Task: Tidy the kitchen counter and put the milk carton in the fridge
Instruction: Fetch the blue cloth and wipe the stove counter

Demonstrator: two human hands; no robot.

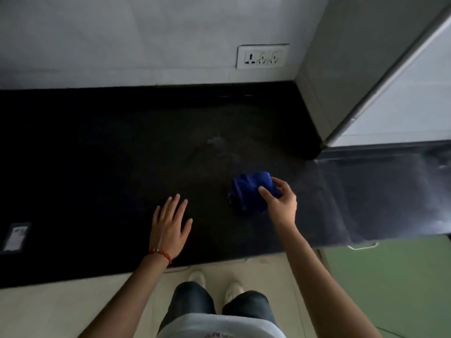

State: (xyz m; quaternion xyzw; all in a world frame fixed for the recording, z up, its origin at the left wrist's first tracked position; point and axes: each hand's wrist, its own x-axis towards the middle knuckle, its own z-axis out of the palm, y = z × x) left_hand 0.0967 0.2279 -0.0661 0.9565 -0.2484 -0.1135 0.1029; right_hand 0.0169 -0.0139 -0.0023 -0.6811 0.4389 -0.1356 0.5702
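Note:
A crumpled blue cloth (249,191) lies on the black kitchen counter (109,154), right of centre. My right hand (280,203) is at the cloth's right side, thumb and fingers curled round a fold of it. My left hand (169,225) rests flat on the counter with its fingers spread, a hand's width left of the cloth; a red bead bracelet is on that wrist. The grey fridge (380,76) stands at the counter's right end. No milk carton is in view.
A white wall socket (261,56) sits on the back wall above the counter. A small white label or card (17,236) lies at the counter's left edge. A faint smear (217,142) marks the counter behind the cloth. A green cabinet front (390,284) with a handle is at lower right.

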